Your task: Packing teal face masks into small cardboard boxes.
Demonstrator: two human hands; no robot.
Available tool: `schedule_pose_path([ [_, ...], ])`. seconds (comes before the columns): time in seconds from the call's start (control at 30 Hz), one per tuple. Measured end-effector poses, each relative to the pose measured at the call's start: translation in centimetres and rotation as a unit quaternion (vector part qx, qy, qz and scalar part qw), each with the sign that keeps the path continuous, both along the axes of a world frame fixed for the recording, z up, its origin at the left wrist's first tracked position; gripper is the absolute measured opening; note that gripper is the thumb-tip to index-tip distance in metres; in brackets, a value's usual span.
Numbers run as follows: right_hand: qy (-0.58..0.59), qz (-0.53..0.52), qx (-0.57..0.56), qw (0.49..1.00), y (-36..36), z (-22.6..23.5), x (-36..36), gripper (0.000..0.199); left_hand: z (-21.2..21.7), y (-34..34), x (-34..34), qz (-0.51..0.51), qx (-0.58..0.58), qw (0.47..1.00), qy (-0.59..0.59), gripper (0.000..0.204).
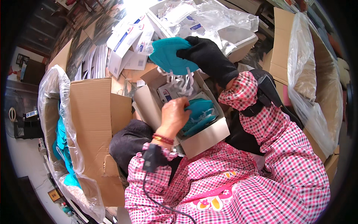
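Note:
My right hand (pixel 209 56), in a black glove, grips a teal face mask (pixel 167 56) held up above a small white carton (pixel 203 140); white ear straps dangle from the mask. My bare left hand (pixel 173 114), with a red bracelet at the wrist, presses on a stack of teal masks (pixel 201 112) packed inside that carton. The carton rests on my lap, tilted, its lid flaps open. Both sleeves are pink checked cloth.
A large cardboard box (pixel 93 123) lined with clear plastic and holding teal masks (pixel 61 142) stands on my left. Another plastic-lined cardboard box (pixel 320 86) stands on my right. Flat white cartons (pixel 126 41) and clear bags (pixel 223 18) lie ahead.

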State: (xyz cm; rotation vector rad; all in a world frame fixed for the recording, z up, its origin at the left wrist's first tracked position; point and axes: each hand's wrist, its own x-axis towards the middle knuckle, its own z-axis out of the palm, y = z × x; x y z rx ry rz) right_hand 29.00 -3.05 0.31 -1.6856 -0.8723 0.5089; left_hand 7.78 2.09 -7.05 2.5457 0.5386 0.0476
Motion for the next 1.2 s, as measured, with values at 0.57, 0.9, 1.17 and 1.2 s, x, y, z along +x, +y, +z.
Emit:
schedule_pose_path([
  [0.57, 0.206, 0.189, 0.001, 0.960, -0.6, 2.3, -3.1, 0.031, 7.7, 4.9, 0.1, 0.178, -0.189, 0.887, -0.383, 0.021],
  [0.9, -0.116, 0.184, -0.056, 0.974, -0.7, 2.3, -4.6, 0.066, 8.5, 4.4, 0.3, 0.201, -0.196, 0.876, -0.391, 0.056],
  [1.17, 0.139, 0.170, 0.040, 0.975, -0.3, 1.8, -3.6, 0.051, 9.7, 4.8, -0.4, 0.116, -0.514, 0.721, -0.449, 0.065],
  [1.2, 0.173, 0.164, 0.052, 0.970, -0.2, 1.8, -3.6, 0.050, 9.8, 4.7, -0.3, 0.116, -0.514, 0.721, -0.450, 0.065],
])
